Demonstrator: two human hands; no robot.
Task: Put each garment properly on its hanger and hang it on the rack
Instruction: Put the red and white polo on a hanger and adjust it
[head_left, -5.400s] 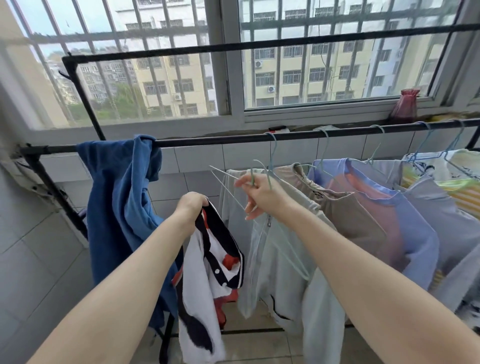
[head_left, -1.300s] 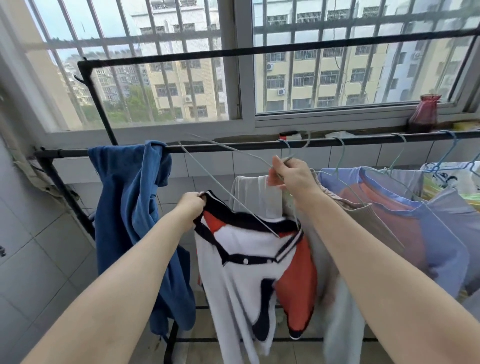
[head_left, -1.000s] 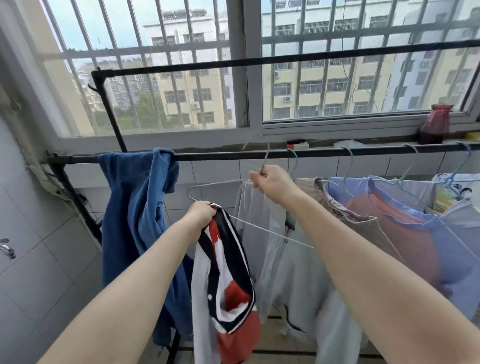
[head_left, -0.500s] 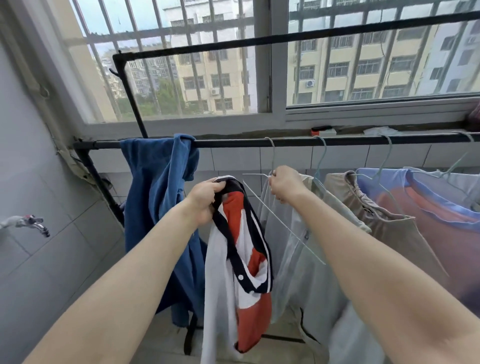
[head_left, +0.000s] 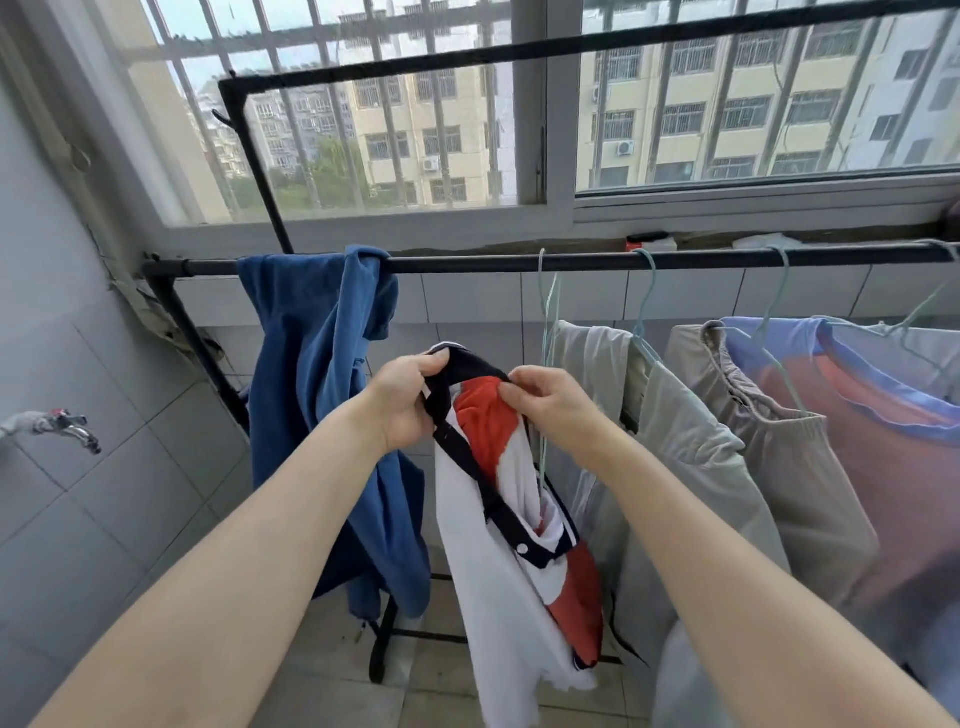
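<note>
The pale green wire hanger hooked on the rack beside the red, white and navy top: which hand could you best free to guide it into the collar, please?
Probably the right hand: it pinches the navy collar right beside the pale green wire hanger, while the left hand grips the collar's far side.

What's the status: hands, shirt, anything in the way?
Left hand and right hand both pinch the shirt collar. Hanger on the rail, wire inside the shirt. Nothing blocking.
</note>
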